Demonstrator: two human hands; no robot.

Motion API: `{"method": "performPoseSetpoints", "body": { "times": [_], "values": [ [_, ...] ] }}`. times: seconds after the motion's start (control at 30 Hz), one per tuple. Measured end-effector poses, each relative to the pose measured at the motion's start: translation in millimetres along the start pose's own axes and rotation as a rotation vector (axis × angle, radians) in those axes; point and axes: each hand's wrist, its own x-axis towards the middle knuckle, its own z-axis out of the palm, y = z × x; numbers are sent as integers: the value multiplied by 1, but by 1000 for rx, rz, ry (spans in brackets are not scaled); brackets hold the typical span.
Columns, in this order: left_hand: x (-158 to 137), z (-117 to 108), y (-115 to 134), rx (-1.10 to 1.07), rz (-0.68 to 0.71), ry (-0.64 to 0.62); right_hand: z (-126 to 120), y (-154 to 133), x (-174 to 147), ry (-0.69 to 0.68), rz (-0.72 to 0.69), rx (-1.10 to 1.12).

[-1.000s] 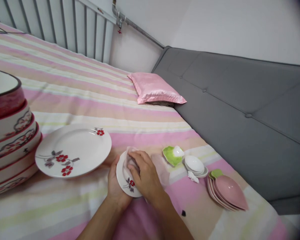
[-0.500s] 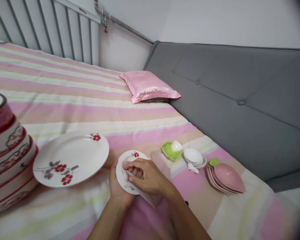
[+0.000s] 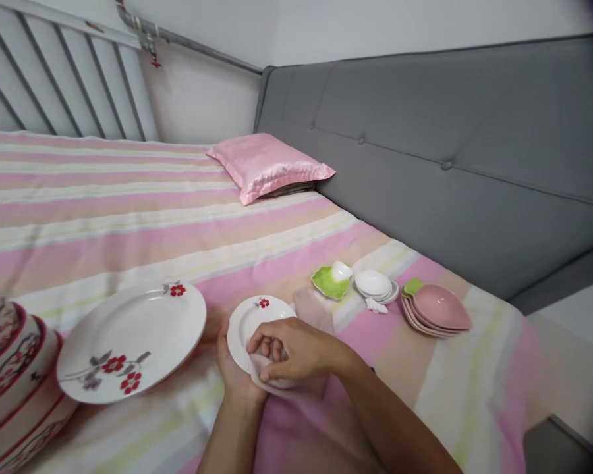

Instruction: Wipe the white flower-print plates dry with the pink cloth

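A small white plate with a red flower on its rim is tilted up in my left hand, whose thumb lies along the left edge. My right hand bunches a thin pale pink cloth against the plate's lower right part. Some of that cloth hangs below my fingers, and a pale pink piece shows behind the wrist. Just left of my hands lies a large white plate with red flowers and grey leaves. How the left fingers sit under the small plate is hidden.
Red-rimmed patterned bowls are stacked at the left edge. Rightward lie a green leaf-shaped dish, small white dishes and stacked pink dishes. A pink pillow rests by the grey headboard on the striped bedspread.
My right hand has slid the cloth from the plate's middle toward its lower right edge, uncovering more of its face. The camera view has shifted and tilted slightly.
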Motion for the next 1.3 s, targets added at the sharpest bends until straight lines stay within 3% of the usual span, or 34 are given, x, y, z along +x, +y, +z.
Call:
{"method": "performPoseSetpoints", "body": {
  "times": [0.27, 0.5, 0.7, 0.97, 1.17, 1.3],
  "values": [
    [3, 1, -1, 58, 77, -20, -20, 5, -9, -14, 111, -163],
    [1, 6, -4, 112, 84, 27, -21, 14, -10, 271, 275, -431],
    [-1, 7, -3, 122, 254, 36, -16, 6, -5, 379, 494, -476],
    [-5, 9, -3, 194, 296, -47, -6, 1, 1, 357, 488, -336],
    [0, 20, -10, 310, 241, -80, -23, 13, 1, 560, 477, -325],
    [1, 17, -22, 568, 260, -121, -40, 20, -3, 672, 419, -343]
  ]
}}
